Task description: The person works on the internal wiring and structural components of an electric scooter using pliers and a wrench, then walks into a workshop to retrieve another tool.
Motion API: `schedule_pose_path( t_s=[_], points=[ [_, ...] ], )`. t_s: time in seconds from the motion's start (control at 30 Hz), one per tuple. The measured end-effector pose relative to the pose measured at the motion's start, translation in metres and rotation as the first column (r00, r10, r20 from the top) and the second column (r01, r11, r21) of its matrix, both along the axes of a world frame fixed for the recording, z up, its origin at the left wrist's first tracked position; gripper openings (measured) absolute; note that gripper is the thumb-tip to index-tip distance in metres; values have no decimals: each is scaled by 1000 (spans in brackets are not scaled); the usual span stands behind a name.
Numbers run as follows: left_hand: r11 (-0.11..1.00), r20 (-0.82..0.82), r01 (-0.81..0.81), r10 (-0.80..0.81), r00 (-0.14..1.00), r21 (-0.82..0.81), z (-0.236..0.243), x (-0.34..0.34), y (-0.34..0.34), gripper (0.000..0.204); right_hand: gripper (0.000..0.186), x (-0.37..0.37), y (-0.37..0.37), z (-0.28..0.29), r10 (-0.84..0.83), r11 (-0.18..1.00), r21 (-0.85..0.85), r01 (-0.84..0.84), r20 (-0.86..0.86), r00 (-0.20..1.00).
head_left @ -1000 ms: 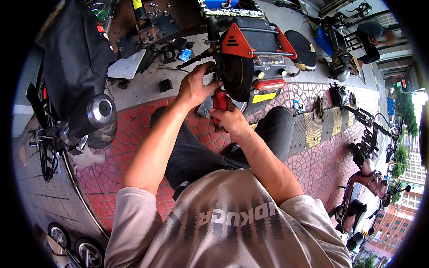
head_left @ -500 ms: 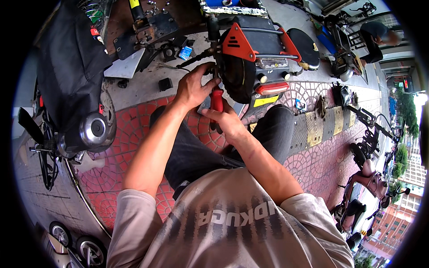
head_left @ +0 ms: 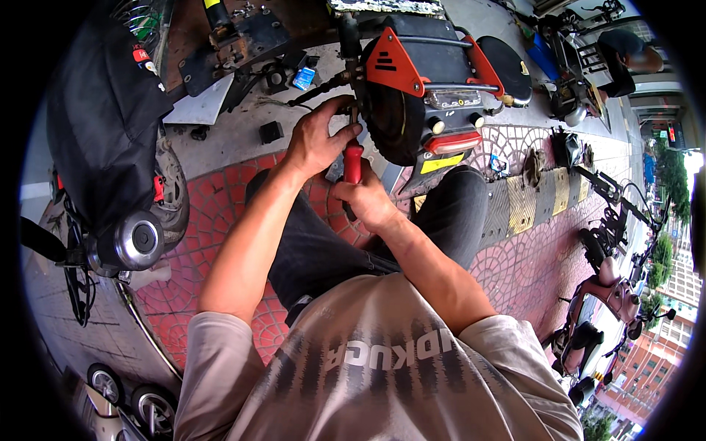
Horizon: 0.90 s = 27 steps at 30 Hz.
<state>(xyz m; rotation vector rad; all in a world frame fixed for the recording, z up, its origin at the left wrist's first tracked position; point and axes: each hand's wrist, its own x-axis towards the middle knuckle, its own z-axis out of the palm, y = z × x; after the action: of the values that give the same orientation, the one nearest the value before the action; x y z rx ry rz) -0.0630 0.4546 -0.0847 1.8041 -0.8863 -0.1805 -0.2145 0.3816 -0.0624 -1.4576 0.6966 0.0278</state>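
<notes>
My right hand (head_left: pixel 370 200) is closed around the red handle of a screwdriver (head_left: pixel 353 163). Its shaft points away from me, toward the left side of the black wheel (head_left: pixel 397 121) on a scooter. My left hand (head_left: pixel 315 141) is just beyond, its fingers curled at the parts beside the wheel and its thumb by the screwdriver's shaft. What those fingers pinch is hidden behind the hand. Above the wheel are red triangular brackets (head_left: pixel 393 65) and black bars; a red tail light (head_left: pixel 453 142) faces me.
A parked scooter under a black cover (head_left: pixel 107 110) stands at left. A metal bench (head_left: pixel 257 37), a blue packet (head_left: pixel 304 79) and a small black block (head_left: pixel 271 132) lie beyond my left hand. A black-and-yellow speed bump (head_left: pixel 522 202) runs right. Another person (head_left: pixel 621 59) is far right.
The view has shifted slightly. My right hand has turned a little on the screwdriver, and more of its shaft shows. My left hand stays beside the wheel.
</notes>
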Motion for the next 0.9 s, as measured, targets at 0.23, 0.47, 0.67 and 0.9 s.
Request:
schedule_pose_path(
  t_s=[0.23,0.47,0.67,0.9],
  points=[
    [997,-39,-4,7,999,78,-7,5,-2,46,24,26,-19,-22,-16,979,202,40,-121,993],
    [983,59,1,-12,998,182,-4,16,0,41,29,7,-10,-3,18,921,388,31,-122,992],
    [998,-211,27,-15,977,54,-8,25,-14,31,34,-10,-1,-11,23,999,36,-19,-115,993],
    [998,-513,-59,54,857,6,-21,23,-24,29,39,3,4,15,41,997,-62,-51,-156,987]
  ],
)
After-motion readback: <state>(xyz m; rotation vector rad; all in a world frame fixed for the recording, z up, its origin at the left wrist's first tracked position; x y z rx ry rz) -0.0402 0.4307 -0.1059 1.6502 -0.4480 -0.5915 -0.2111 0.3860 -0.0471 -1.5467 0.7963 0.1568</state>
